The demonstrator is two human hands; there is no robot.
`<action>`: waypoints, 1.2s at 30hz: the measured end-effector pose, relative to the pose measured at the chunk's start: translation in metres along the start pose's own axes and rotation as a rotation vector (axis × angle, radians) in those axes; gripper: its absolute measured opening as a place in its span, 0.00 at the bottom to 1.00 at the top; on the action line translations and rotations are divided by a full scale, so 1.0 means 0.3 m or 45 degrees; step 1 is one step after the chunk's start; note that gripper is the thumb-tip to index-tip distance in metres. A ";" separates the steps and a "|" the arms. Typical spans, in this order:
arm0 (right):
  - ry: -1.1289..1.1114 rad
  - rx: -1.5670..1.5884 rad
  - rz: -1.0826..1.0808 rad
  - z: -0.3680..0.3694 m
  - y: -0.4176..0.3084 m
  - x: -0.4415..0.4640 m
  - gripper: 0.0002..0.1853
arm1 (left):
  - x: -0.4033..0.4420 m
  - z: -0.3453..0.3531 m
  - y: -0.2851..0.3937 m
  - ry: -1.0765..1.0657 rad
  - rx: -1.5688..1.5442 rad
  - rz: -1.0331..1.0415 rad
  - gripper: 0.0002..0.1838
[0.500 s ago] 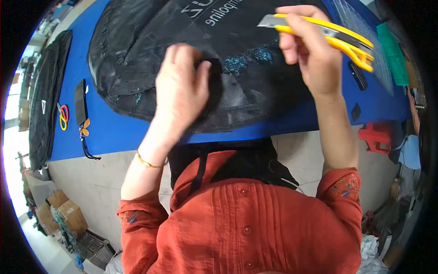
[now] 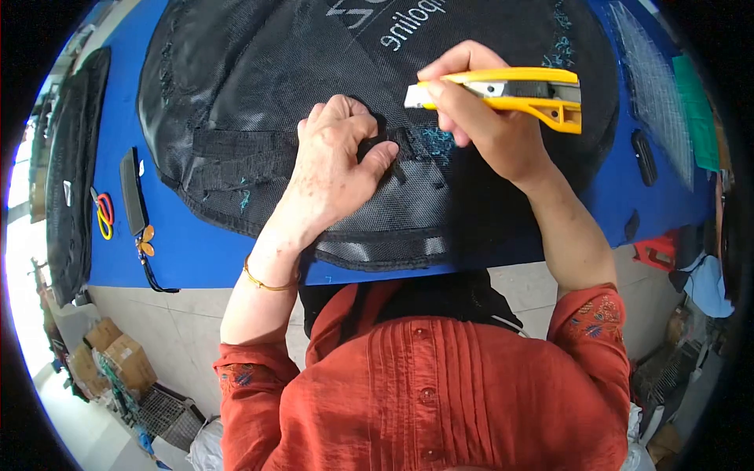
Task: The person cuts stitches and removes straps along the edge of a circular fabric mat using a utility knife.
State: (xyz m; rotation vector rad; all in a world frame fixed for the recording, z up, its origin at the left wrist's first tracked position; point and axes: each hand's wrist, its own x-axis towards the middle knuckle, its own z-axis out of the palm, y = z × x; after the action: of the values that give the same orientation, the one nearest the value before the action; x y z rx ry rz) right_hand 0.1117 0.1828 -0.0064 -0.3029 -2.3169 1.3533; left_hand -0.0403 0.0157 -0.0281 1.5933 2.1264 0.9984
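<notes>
A round black mesh trampoline mat point(image 2: 275, 86) with pale lettering lies over the front of the table. My left hand point(image 2: 338, 157) presses on it near the middle, fingers curled around the end of a black webbing strap point(image 2: 243, 153); the exact pinch is partly hidden. Held in my right hand point(image 2: 491, 125) is a yellow box cutter point(image 2: 510, 88), its blade end pointing left above the mat. Teal thread scraps point(image 2: 434, 141) lie on the mesh between my two hands. More teal thread point(image 2: 559, 51) shows near the mat's upper right edge.
On the blue table point(image 2: 118, 259) at left are red-and-yellow scissors point(image 2: 104, 216), a dark flat case point(image 2: 133, 188) with a charm, and a folded black bundle point(image 2: 75, 173). At right lie a black object point(image 2: 644, 157), clear plastic sheeting point(image 2: 656, 94) and a green item point(image 2: 695, 114).
My right hand has brought the box cutter down and left, closer to my left hand. My left hand has lowered onto the mat, and the mat sits nearer the front edge in view.
</notes>
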 end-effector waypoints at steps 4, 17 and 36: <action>-0.144 -0.053 0.046 -0.014 0.032 -0.023 0.02 | 0.010 0.003 -0.011 -0.006 -0.050 -0.009 0.09; -0.125 -0.102 -0.272 0.025 0.044 -0.045 0.04 | 0.014 -0.002 -0.002 -0.045 -0.049 -0.043 0.10; -0.124 -0.068 -0.180 0.050 0.044 -0.042 0.05 | 0.013 -0.002 -0.019 -0.040 -0.059 -0.054 0.06</action>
State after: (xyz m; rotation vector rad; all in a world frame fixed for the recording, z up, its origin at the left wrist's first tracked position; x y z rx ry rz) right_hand 0.1152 0.1729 -0.0275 -0.0894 -2.4074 1.2646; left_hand -0.0460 0.0182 -0.0310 1.5254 2.0919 0.9953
